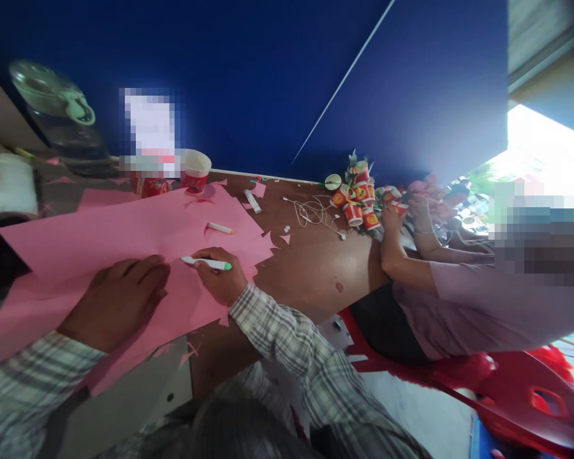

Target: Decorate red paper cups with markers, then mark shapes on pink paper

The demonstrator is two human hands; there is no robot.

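Several large sheets of pink paper (95,229) lie overlapped on the table in front of me. My left hand (119,293) rests flat on the top sheet, fingers stretched toward the middle and holding nothing. In my right hand (222,277) is a white marker (213,263) with a green end, gripped between thumb and fingers. Its tip is at the paper, just right of my left fingertips; whether it touches I cannot tell. A loose marker cap (220,227), white with a yellow end, lies on the pink paper beyond my right hand.
Along the back stand a red-and-white paper cup (196,171) and a large clear bottle (67,127). A glue stick (252,201), pink scraps and a white cable (310,213) lie on the brown table (310,274). At right, a seated person (483,299) handles red paper cups (361,197).
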